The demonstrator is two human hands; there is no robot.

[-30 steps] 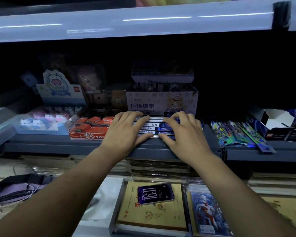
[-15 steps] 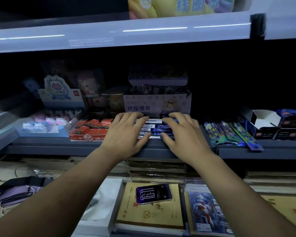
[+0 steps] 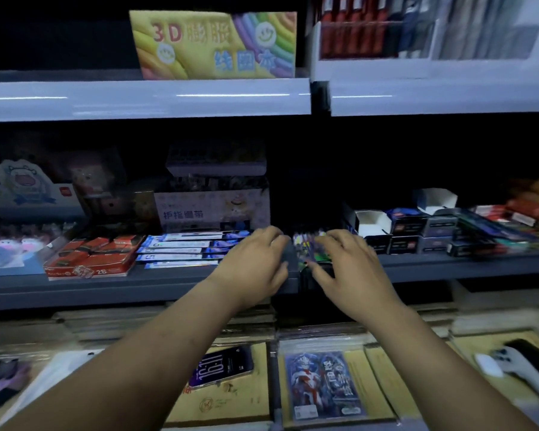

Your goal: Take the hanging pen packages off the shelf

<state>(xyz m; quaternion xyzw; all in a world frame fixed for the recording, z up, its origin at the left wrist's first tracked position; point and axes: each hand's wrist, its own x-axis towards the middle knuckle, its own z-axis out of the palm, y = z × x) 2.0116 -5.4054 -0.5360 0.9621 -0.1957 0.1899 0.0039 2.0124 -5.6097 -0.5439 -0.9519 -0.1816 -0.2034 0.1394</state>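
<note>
Both forearms stretched forward and upward from the lower corners, converging toward the dark shelf edge (image 3: 175, 283). Left hand (image 3: 255, 264) palm down, knuckles raised, fingers loosely curved over the shelf lip, thumb tucked low toward the gap between the hands; whether the fingertips grip anything, impossible to tell through the blur. Right hand (image 3: 347, 264) palm down too, fingers bent and spread, tips reaching into the colourful pen packs (image 3: 307, 244) lying on the shelf just between and beyond the two hands, thumb pointing left toward the other hand. Touching those packs, though no clear pinch visible.

Just left of the left hand, flat blue-and-white packs (image 3: 184, 250) in a stack, apart from the fingers. Further left, a red 2B box (image 3: 87, 259). Behind the left hand, deeper on the shelf, a pale display carton (image 3: 212, 209). Right of the right hand, small white and dark boxes (image 3: 408, 231) in rows.

Below the left forearm, a phone (image 3: 221, 367) face up on tan notebooks (image 3: 227, 405). Below the right wrist, a hero-print card pack (image 3: 319, 387). Far right and low, a white controller (image 3: 511, 365). High above both hands, a yellow 3D sign (image 3: 213, 45) on the upper shelf.
</note>
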